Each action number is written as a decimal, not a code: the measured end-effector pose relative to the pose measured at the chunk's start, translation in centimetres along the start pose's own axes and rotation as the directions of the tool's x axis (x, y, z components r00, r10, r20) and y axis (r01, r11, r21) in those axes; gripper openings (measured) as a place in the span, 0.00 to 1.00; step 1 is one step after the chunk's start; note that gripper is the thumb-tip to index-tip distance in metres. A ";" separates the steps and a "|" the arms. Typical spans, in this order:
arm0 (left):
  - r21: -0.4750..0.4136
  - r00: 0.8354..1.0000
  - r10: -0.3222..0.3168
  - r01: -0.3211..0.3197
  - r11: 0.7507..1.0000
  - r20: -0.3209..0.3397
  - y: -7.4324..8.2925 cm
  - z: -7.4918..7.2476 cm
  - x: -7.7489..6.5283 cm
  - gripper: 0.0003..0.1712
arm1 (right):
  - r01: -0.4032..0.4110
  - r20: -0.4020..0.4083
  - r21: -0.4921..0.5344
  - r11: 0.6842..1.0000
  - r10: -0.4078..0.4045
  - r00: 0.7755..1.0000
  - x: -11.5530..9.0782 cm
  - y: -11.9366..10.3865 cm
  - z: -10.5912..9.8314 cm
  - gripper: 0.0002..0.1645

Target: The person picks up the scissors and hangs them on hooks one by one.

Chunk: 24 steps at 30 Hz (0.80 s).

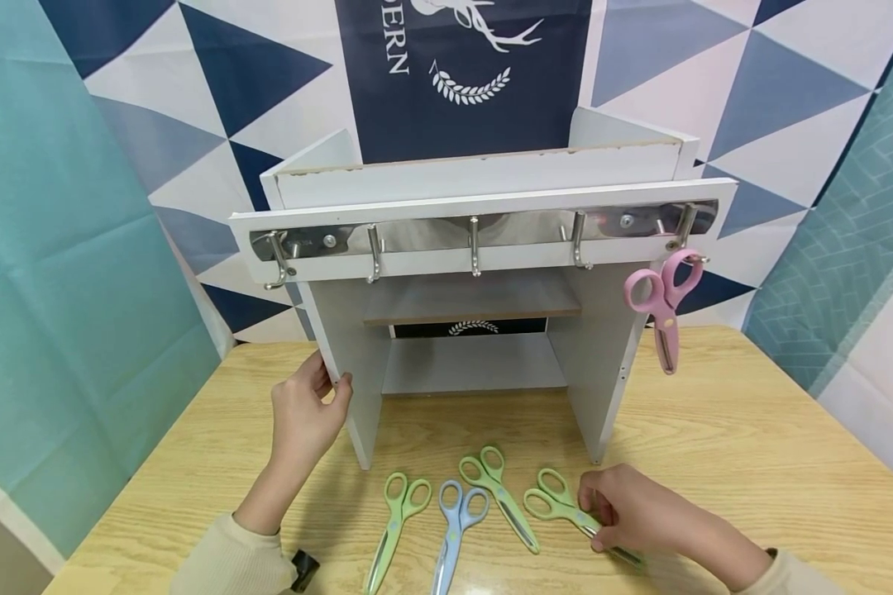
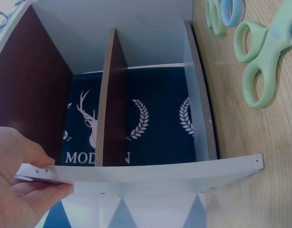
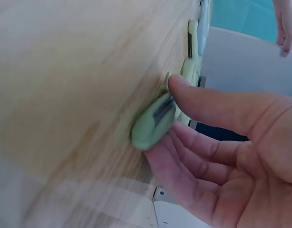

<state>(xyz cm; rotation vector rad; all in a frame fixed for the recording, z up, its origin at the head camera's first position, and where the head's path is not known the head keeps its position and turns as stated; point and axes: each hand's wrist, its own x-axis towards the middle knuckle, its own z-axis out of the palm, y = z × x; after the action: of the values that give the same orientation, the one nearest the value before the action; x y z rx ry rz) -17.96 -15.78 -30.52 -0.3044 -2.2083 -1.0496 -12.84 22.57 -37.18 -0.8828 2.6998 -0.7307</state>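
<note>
A white shelf unit (image 1: 476, 183) with a metal hook rail along its front stands on the table. My left hand (image 1: 305, 417) grips the front edge of its left side panel, thumb on one face and fingers on the other; the left wrist view shows the same pinch on the panel (image 2: 150, 175). On the table at the right, my right hand (image 1: 640, 508) pinches a pair of green scissors (image 1: 570, 511) by the blades, handles toward the shelf. In the right wrist view the rounded tip of these scissors (image 3: 147, 129) lies between thumb and fingers, close over the wood.
Two more green scissors (image 1: 396, 521) (image 1: 502, 496) and blue scissors (image 1: 452, 529) lie on the table (image 1: 752, 430) before the shelf. Pink scissors (image 1: 666, 318) hang from the rightmost hook (image 1: 686, 227). A patterned cloth (image 1: 283, 66) hangs behind.
</note>
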 end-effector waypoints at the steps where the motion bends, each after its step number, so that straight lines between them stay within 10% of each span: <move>1: 0.001 1.000 0.002 -0.002 1.000 -0.001 0.0 0.0 0.0 0.19 | -0.005 -0.001 0.002 1.000 0.005 1.000 0.0 0.0 0.0 0.17; 24: 0.005 1.000 0.016 -0.016 1.000 -0.012 0.0 0.0 0.0 0.18 | 0.009 -0.027 -0.022 1.000 -0.010 1.000 0.3 0.5 -0.5 0.17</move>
<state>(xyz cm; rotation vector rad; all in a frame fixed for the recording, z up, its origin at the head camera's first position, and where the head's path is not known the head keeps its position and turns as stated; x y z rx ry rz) -17.97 -15.72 -30.51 -0.3127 -2.1937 -1.0349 -13.47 22.93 -37.06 -0.8978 2.7340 -0.7217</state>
